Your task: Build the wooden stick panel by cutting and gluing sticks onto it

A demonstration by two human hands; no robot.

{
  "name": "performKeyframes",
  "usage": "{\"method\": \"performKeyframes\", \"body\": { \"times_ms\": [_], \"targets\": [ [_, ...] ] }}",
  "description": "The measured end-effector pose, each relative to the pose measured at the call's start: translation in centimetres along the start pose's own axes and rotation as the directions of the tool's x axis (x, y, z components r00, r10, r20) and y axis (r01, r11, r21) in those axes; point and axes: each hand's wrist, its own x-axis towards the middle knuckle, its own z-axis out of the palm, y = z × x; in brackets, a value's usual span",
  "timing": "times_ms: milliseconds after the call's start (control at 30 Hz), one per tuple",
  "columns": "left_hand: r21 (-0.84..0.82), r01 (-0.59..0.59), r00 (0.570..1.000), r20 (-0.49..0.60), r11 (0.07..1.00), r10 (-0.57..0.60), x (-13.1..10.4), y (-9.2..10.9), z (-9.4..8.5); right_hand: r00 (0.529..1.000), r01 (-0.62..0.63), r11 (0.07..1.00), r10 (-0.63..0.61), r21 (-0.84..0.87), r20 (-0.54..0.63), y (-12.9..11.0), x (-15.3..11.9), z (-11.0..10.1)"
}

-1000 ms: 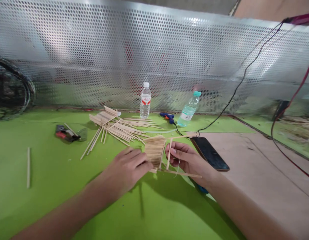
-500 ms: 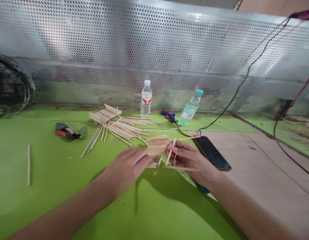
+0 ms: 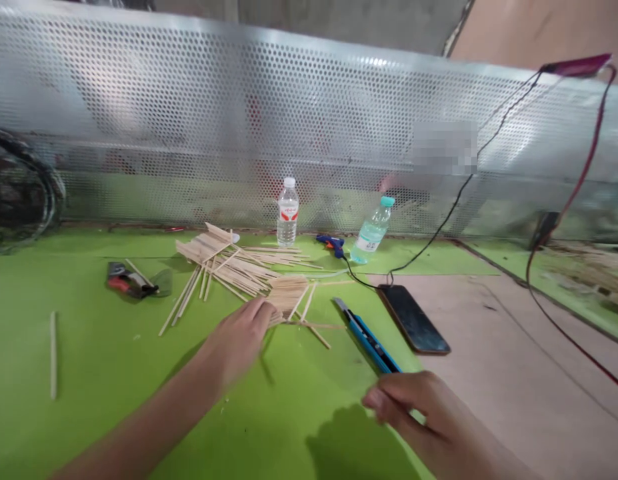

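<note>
My left hand (image 3: 243, 333) is closed on the near left edge of a small panel of thin wooden sticks (image 3: 289, 293) set side by side. Several single sticks jut from its right side. My right hand (image 3: 413, 407) is apart from the panel, at the lower right, with thumb and fingers drawn together; whether something small is between them cannot be made out. A blue utility knife (image 3: 369, 337) with its blade out lies just beyond that hand, its rear end hidden behind the fingers. Loose wooden sticks (image 3: 249, 270) are piled behind the panel.
At the back stand a clear water bottle (image 3: 287, 217) and a tilted green-tinted bottle (image 3: 373, 233), with a blue glue gun (image 3: 331, 244) between them. A phone (image 3: 413, 319) lies right. A dark packet (image 3: 133, 280) and a lone stick (image 3: 53, 353) lie left. A perforated metal screen (image 3: 199, 113) closes the back.
My right hand has left the stick panel and moved down and right, uncovering the knife. My left hand keeps the panel, now lower and farther left. The view has shifted slightly.
</note>
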Motion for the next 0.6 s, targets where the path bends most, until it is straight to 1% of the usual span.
{"method": "performKeyframes", "body": {
  "times_ms": [67, 100, 133, 200, 233, 267, 300, 333, 367, 400, 433, 500, 533, 600],
  "targets": [
    [-0.021, -0.013, 1.000, -0.005, 1.000, 0.013, 0.1, -0.7, 0.1, 0.989, 0.124, 0.962, -0.139, -0.244, -0.046, -0.4, -0.4, -0.8],
    [-0.026, -0.019, 1.000, -0.013, 0.999, 0.018, 0.2, -0.9, 0.1, 0.970, 0.200, 0.924, -0.234, -0.326, -0.068, -0.6, -0.1, -0.9],
    [-0.028, -0.019, 1.000, -0.022, 0.999, 0.019, 0.2, -1.0, 0.0, 0.943, 0.271, 0.887, -0.323, -0.373, -0.082, -0.8, 0.4, -0.9],
    [-0.022, -0.005, 0.999, -0.043, 1.000, 0.004, 0.4, -1.0, -0.4, 0.870, 0.385, 0.831, -0.472, -0.401, -0.141, -1.0, 1.8, -0.6],
    [-0.020, 0.004, 0.999, -0.052, 1.000, -0.005, 0.5, -0.9, -0.7, 0.845, 0.400, 0.831, -0.497, -0.386, -0.196, -1.2, 2.5, -0.4],
    [-0.021, 0.013, 0.998, -0.060, 1.000, -0.014, 0.6, -0.7, -1.1, 0.828, 0.396, 0.853, -0.492, -0.340, -0.270, -1.3, 3.3, -0.1],
    [-0.022, 0.020, 0.998, -0.065, 1.000, -0.021, 0.7, -0.6, -1.4, 0.822, 0.383, 0.888, -0.453, -0.255, -0.344, -1.4, 4.0, 0.2],
    [-0.023, 0.024, 0.997, -0.069, 0.999, -0.026, 0.8, -0.4, -1.8, 0.829, 0.368, 0.920, -0.390, -0.134, -0.400, -1.3, 4.6, 0.5],
    [-0.027, 0.031, 0.997, -0.074, 0.999, -0.033, 0.8, -0.2, -2.2, 0.846, 0.358, 0.934, -0.321, 0.006, -0.426, -1.2, 5.1, 0.8],
    [-0.040, 0.039, 0.996, -0.078, 0.998, -0.042, 0.9, 0.1, -2.6, 0.873, 0.338, 0.929, -0.250, 0.150, -0.420, -1.0, 5.6, 1.2],
    [-0.060, 0.050, 0.995, -0.081, 0.997, -0.055, 1.0, 0.3, -2.9, 0.909, 0.297, 0.914, -0.182, 0.277, -0.374, -0.6, 6.1, 1.7],
    [-0.140, 0.086, 0.993, -0.071, 0.986, -0.096, 1.1, 0.8, -3.3, 0.978, 0.117, 0.878, -0.020, 0.465, -0.208, 0.2, 6.7, 2.5],
    [-0.181, 0.107, 0.991, -0.055, 0.978, -0.118, 1.1, 1.1, -3.3, 0.994, 0.018, 0.855, 0.043, 0.518, -0.105, 0.6, 6.8, 2.9],
    [-0.233, 0.133, 0.991, 0.002, 0.963, -0.136, 0.9, 1.8, -3.3, 0.991, -0.130, 0.811, 0.121, 0.570, 0.054, 1.2, 6.9, 3.3]
  ]
}}
